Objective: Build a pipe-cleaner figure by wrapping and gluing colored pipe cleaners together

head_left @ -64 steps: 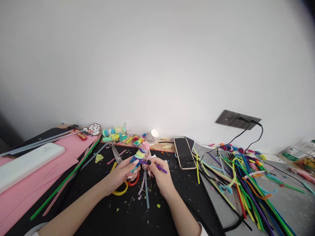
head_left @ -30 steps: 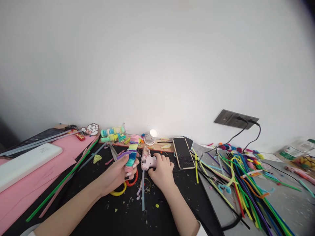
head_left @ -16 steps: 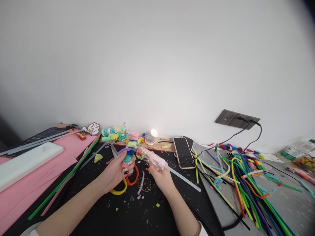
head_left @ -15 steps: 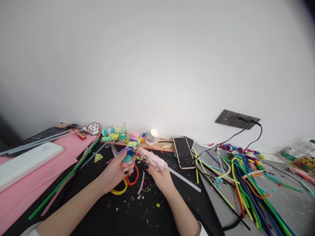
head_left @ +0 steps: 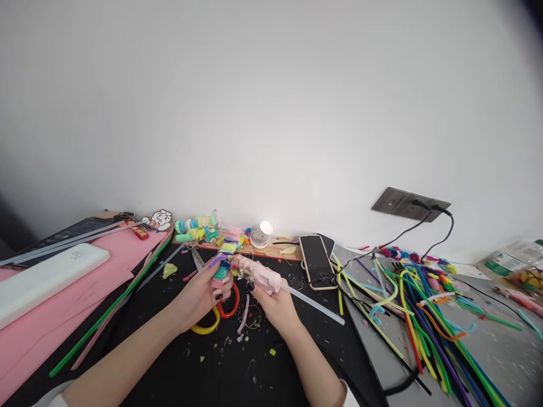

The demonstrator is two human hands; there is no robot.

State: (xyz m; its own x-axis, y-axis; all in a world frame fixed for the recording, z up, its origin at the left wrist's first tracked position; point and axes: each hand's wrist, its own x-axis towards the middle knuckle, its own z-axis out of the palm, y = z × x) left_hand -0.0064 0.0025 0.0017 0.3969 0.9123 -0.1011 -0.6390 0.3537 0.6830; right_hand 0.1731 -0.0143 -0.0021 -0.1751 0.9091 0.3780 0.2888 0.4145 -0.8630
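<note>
My left hand (head_left: 203,297) is closed around a fuzzy pipe-cleaner roll (head_left: 219,273) banded in teal, blue, purple, yellow and pink. In my right hand (head_left: 274,302) is a pale pink hot glue gun (head_left: 265,276), with a clear glue stick (head_left: 318,306) poking out of its back end. The gun's nozzle end touches or nearly touches the roll; which one I cannot tell. Beneath my left hand lie scissors with one red and one yellow handle loop (head_left: 229,308), partly hidden by the hand.
More pipe-cleaner rolls (head_left: 195,226) and a white paper cup (head_left: 261,234) stand along the wall. A phone (head_left: 317,262) lies right of the glue gun. Loose pipe cleaners (head_left: 428,322) cover the right side. Pink paper (head_left: 114,254) and a white case (head_left: 53,280) lie left.
The glue gun has shifted slightly left toward the pipe-cleaner roll, and its nozzle end now sits closer to the purple part. Both hands keep their hold.
</note>
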